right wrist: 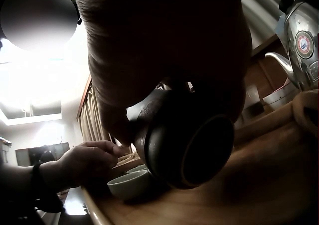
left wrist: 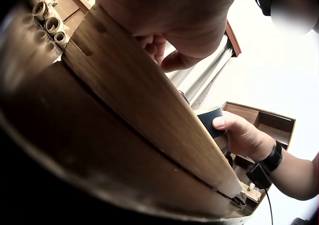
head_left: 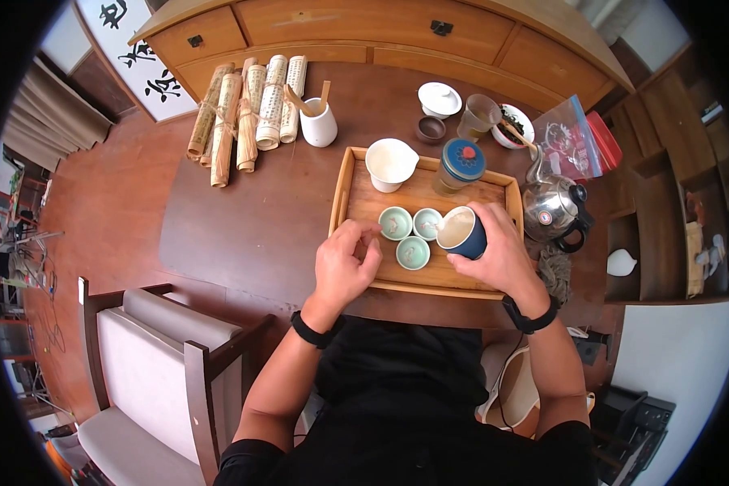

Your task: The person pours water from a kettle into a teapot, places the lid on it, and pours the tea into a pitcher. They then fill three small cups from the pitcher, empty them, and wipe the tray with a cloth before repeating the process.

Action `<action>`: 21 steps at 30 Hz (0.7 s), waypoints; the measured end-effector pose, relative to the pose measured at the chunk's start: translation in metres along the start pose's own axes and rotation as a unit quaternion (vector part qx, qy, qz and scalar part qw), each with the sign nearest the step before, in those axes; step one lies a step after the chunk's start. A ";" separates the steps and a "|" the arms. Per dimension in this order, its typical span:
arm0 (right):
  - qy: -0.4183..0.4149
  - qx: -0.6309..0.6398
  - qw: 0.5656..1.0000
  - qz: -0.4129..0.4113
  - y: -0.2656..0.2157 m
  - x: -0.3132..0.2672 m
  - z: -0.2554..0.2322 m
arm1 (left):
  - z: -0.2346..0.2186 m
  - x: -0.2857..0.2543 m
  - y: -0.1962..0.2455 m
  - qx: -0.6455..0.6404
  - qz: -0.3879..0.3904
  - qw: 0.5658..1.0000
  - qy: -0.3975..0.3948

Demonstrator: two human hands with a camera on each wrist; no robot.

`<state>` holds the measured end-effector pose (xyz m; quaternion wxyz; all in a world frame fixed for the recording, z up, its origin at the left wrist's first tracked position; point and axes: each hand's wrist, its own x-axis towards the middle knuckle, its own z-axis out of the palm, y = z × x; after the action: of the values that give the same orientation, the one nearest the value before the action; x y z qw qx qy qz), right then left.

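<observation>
My right hand (head_left: 503, 253) grips a dark blue cup (head_left: 459, 228) with a pale inside. The cup is tipped to the left, its rim right at the small green teacup (head_left: 427, 223) on the right. Two more green teacups stand close by: one on the left (head_left: 395, 222), one in front (head_left: 413, 253). All are on a wooden tray (head_left: 348, 180). My left hand (head_left: 346, 261) hovers over the tray's front left edge, fingers loosely curled beside the left teacup, with nothing visible in them. In the right wrist view, the cup's dark base (right wrist: 207, 150) faces the camera.
Behind the teacups are a white pitcher (head_left: 391, 164) and a blue-lidded jar (head_left: 462, 162). A steel kettle (head_left: 549, 212) stands right of the tray. Bamboo scrolls (head_left: 248, 113) and a white tool holder (head_left: 319, 125) sit back left. A chair (head_left: 150, 356) is at the left.
</observation>
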<state>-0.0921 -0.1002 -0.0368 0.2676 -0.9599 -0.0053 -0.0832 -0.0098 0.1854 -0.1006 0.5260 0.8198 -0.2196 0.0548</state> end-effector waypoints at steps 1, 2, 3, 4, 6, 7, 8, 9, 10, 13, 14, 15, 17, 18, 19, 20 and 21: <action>0.000 0.000 1.000 0.000 0.001 0.000 0.000 | 0.000 0.000 0.000 -0.002 0.000 1.000 0.001; 0.001 0.001 1.000 0.000 0.002 0.001 0.000 | 0.000 0.000 0.000 -0.004 0.001 1.000 0.001; 0.002 0.003 1.000 0.001 0.004 0.001 0.000 | 0.000 0.000 0.000 -0.004 0.000 1.000 0.002; 0.001 0.003 1.000 0.001 0.004 0.002 -0.001 | 0.000 0.000 0.000 -0.006 0.002 1.000 0.002; -0.006 -0.013 1.000 -0.006 0.003 0.003 -0.005 | 0.000 0.000 -0.001 -0.008 0.003 1.000 0.003; -0.007 -0.013 1.000 -0.005 0.002 0.003 -0.007 | 0.000 0.000 -0.001 -0.009 0.004 1.000 0.005; -0.009 -0.016 1.000 -0.005 0.002 0.004 -0.008 | 0.001 0.000 0.000 -0.010 0.006 1.000 0.007; -0.012 -0.020 1.000 -0.004 0.001 0.004 -0.010 | 0.001 0.000 0.000 -0.011 0.006 1.000 0.007; -0.012 -0.021 1.000 -0.004 0.000 0.005 -0.011 | 0.000 0.000 0.000 -0.014 0.001 1.000 0.004; -0.014 -0.028 0.999 -0.018 -0.003 0.006 -0.017 | 0.000 0.000 0.000 -0.015 -0.004 1.000 0.001; -0.019 -0.028 0.999 -0.015 -0.004 0.007 -0.019 | 0.000 0.000 0.000 -0.014 -0.004 1.000 0.000; -0.023 -0.028 0.999 -0.012 -0.005 0.007 -0.021 | -0.001 0.000 0.000 -0.014 -0.004 1.000 0.000; -0.025 -0.030 0.999 -0.010 -0.007 0.008 -0.025 | -0.001 0.000 0.000 0.000 -0.004 1.000 -0.004; -0.027 -0.031 0.999 -0.008 -0.008 0.008 -0.026 | -0.001 0.000 0.000 0.000 -0.003 1.000 -0.004; -0.026 -0.031 0.999 -0.008 -0.008 0.007 -0.027 | 0.000 0.000 0.000 -0.008 -0.004 1.000 -0.001; -0.025 -0.028 0.999 -0.009 -0.008 0.007 -0.028 | 0.000 0.000 0.001 -0.016 -0.005 1.000 0.003; -0.024 -0.024 0.999 -0.010 -0.009 0.007 -0.029 | 0.000 0.000 0.000 -0.016 -0.005 1.000 0.003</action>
<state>-0.0899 -0.1078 -0.0067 0.2430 -0.9678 -0.0194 -0.0634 -0.0100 0.1858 -0.1003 0.5397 0.8125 -0.2144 0.0511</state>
